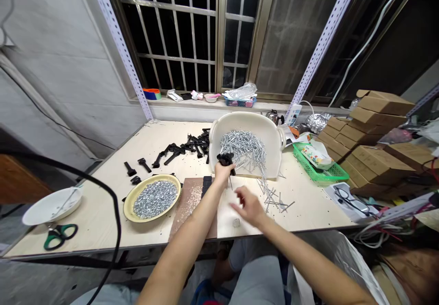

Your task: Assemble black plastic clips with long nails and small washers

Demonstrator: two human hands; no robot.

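Spilling from white tub (246, 120): silver rods (244, 144)

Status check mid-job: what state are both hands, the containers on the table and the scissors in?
Left hand: closed around black parts.
Right hand: partly open, no held item visible.
White bin: holding silver rods, some spilled out its front.
Yellow bowl: filled with small metal pieces.
White dish: open side up, contents unclear.
Green basket: holding a flowered packet.
Scissors: handles spread, blades mostly hidden.

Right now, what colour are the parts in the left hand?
Black parts, best seen in the head view.
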